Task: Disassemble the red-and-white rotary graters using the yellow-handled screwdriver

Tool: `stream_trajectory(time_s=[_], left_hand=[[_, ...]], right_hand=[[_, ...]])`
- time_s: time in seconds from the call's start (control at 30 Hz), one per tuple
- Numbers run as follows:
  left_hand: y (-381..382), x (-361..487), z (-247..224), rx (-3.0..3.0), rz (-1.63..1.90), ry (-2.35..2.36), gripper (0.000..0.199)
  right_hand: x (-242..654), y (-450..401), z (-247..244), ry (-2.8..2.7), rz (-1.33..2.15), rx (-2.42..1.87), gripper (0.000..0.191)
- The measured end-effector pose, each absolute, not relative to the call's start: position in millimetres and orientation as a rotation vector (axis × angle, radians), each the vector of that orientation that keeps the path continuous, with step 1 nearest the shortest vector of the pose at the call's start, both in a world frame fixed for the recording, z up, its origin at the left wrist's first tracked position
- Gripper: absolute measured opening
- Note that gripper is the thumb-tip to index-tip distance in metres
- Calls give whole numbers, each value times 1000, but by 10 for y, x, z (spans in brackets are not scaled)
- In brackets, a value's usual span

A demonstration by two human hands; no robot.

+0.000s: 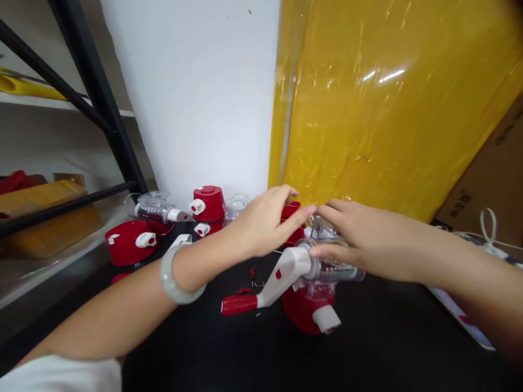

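Note:
A rotary grater with a clear drum housing, a red base and a white crank with a red handle stands on the black table. My right hand lies over the top of the clear housing, its thumb by the crank joint; whether it grips a part is hidden. Above and left of the crank, my left hand reaches toward a red part behind the grater. Its thumb and fingers are apart, and nothing shows between them.
More red bases and a clear grater body stand at the left, with a stacked red pair near the white panel. Small red pieces and screws lie left of the grater. A tablet-like object is at the right.

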State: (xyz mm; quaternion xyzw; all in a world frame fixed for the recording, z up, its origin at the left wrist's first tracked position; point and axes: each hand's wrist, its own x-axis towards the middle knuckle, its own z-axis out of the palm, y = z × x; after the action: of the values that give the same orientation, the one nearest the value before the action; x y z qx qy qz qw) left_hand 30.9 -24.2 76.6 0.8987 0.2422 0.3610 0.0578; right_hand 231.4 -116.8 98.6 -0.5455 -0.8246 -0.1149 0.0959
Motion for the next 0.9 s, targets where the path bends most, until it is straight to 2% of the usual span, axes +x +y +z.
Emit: stream_trajectory(time_s=[0.17,0.27,0.5,0.67,0.83,0.9], left_hand=[[-709,92,274,2555,923,685,53],[-782,144,42,2471,935,701,55],[-778,256,-197,2428,1078,745,37],[-739,234,-196,2401,1054,710,31],[-659,218,-230,2377,1079,644,32],[-635,211,-256,2350,1068,623,34]], right_hand=[[2399,-1079,995,-2360,-68,-1486,58],[2534,-1009,855,-2156,198,-1333,59],[2908,-1114,-64,-1151,489,-1042,58],[2776,-1215,-624,-1129,485,-952,47],[2636,-1162,-662,-1260,608,-898,36],[2612,-1157,-623,-1297,670,-890,37]])
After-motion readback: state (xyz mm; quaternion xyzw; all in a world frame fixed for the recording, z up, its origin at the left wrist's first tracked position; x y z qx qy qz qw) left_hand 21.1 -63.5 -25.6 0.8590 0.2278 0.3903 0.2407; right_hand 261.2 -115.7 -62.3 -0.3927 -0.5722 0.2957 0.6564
